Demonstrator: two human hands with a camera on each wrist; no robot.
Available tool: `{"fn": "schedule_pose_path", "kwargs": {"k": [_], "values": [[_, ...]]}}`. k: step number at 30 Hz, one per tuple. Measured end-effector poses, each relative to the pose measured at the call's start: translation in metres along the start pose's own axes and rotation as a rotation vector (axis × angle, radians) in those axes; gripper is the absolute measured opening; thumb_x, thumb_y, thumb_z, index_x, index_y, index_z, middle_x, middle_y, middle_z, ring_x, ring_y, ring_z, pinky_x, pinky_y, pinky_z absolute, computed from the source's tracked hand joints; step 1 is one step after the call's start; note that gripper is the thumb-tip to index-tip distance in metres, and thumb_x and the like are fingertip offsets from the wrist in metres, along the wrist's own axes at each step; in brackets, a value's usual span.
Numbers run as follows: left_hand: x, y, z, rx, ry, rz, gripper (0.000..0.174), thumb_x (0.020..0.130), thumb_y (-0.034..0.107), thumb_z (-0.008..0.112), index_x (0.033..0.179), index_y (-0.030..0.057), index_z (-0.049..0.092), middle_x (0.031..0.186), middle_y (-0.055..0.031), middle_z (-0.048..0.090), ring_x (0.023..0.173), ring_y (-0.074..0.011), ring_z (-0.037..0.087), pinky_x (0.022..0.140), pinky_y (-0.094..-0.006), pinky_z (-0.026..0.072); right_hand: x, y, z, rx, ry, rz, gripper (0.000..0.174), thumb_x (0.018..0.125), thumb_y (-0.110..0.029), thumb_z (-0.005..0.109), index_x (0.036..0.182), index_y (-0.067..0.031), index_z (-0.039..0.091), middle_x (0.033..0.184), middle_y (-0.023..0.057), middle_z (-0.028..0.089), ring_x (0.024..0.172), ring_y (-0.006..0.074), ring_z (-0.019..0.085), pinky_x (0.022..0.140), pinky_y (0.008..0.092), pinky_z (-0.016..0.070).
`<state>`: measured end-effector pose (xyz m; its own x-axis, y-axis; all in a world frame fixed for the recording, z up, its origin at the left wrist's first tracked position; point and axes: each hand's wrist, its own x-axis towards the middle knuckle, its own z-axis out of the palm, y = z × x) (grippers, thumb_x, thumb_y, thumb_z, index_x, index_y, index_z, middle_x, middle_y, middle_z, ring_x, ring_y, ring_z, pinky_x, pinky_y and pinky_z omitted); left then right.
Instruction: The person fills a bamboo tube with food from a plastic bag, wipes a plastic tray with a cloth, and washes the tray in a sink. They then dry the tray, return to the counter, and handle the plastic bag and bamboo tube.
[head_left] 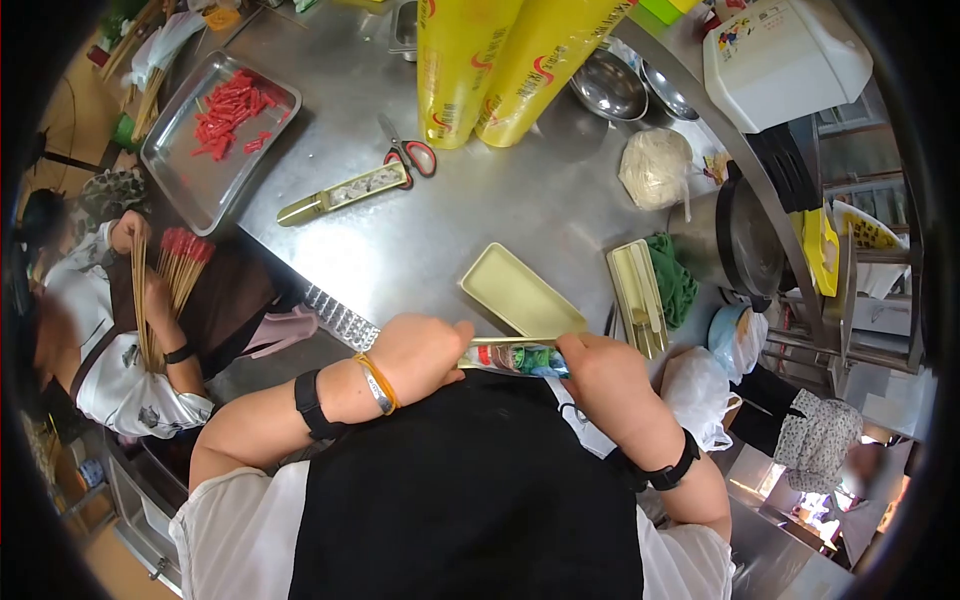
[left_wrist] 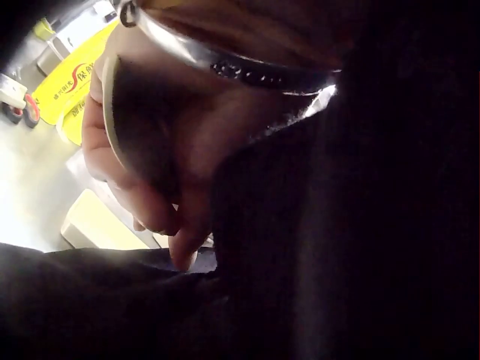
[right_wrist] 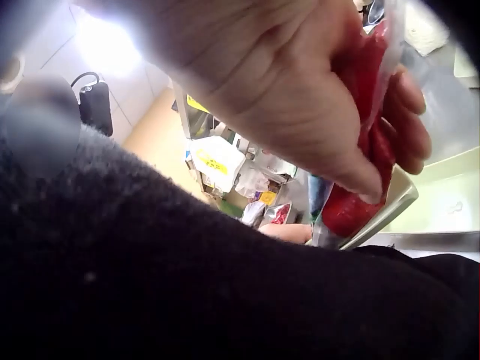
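Observation:
Close against the apron, both hands hold a clear plastic packet (head_left: pixel 515 358) with red, green and blue contents. My left hand (head_left: pixel 415 355) has curled fingers at its left end; in the left wrist view the fingers (left_wrist: pixel 142 199) are bent and shadowed. At the other end my right hand (head_left: pixel 605 375) grips it. In the right wrist view, the thumb and fingers of that hand (right_wrist: pixel 292 97) close round a red part (right_wrist: pixel 352 210) under clear plastic. A pale green rim (right_wrist: pixel 386 217) runs alongside. Just beyond the hands lies a shallow pale green tray (head_left: pixel 525 290) on the steel table.
A divided pale green box (head_left: pixel 640 300) and green cloth (head_left: pixel 672 280) lie right. Further back are a slim case (head_left: pixel 343 193), scissors (head_left: pixel 408 158) and yellow rolls (head_left: pixel 470 70). A metal tray (head_left: pixel 180 170) holds red pieces. Another person (head_left: pixel 110 340) holds sticks at left.

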<state>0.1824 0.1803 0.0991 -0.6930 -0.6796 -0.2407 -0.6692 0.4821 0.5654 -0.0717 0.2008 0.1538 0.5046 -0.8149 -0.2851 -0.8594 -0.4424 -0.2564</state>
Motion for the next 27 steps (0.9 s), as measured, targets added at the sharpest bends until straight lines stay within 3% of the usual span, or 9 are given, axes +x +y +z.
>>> {"fn": "schedule_pose_path", "kwargs": {"k": [3,7,9,15,27], "values": [[0.003,-0.001,0.000,-0.003,-0.003,0.006,0.034,0.076,0.030,0.075,0.087,0.0050,0.054,0.064,-0.0134,0.062,0.064,-0.0355,0.064,0.056,-0.0449,0.0494,0.001,-0.003,0.008,-0.126,-0.020,0.031,0.027,0.075,-0.009,0.067,0.100,-0.0043,0.057,0.078,0.0114,0.061,0.069,0.0324,0.063,0.060,0.0420,0.0491],[0.004,-0.003,0.002,-0.006,0.001,-0.012,0.035,0.075,0.031,0.075,0.087,0.0054,0.054,0.064,-0.0136,0.062,0.064,-0.0356,0.064,0.055,-0.0453,0.0491,0.005,-0.008,0.007,-0.079,-0.001,0.070,0.029,0.076,-0.008,0.066,0.103,-0.0041,0.056,0.079,0.0115,0.062,0.069,0.0323,0.063,0.059,0.0409,0.0496],[0.004,-0.003,0.002,-0.018,0.002,-0.022,0.035,0.075,0.031,0.075,0.087,0.0056,0.054,0.064,-0.0135,0.062,0.064,-0.0356,0.064,0.055,-0.0454,0.0490,0.006,-0.006,0.006,0.044,0.117,-0.038,0.031,0.080,-0.025,0.070,0.096,-0.0036,0.055,0.076,0.0098,0.060,0.063,0.0254,0.063,0.052,0.0348,0.0501],[0.005,-0.003,0.001,-0.042,0.000,-0.022,0.035,0.075,0.031,0.075,0.088,0.0062,0.054,0.064,-0.0131,0.062,0.064,-0.0359,0.064,0.055,-0.0459,0.0488,0.007,-0.003,0.015,-0.024,0.104,0.007,0.046,0.082,-0.049,0.068,0.087,-0.0053,0.053,0.063,0.0088,0.061,0.053,0.0261,0.062,0.047,0.0356,0.0484],[0.005,-0.003,0.001,-0.052,-0.020,-0.004,0.035,0.076,0.030,0.075,0.090,0.0059,0.053,0.063,-0.0134,0.061,0.064,-0.0360,0.063,0.055,-0.0459,0.0480,0.005,0.010,0.020,0.011,0.100,-0.088,0.039,0.085,-0.043,0.067,0.086,-0.0064,0.053,0.057,0.0074,0.058,0.050,0.0250,0.061,0.046,0.0361,0.0474]]}}
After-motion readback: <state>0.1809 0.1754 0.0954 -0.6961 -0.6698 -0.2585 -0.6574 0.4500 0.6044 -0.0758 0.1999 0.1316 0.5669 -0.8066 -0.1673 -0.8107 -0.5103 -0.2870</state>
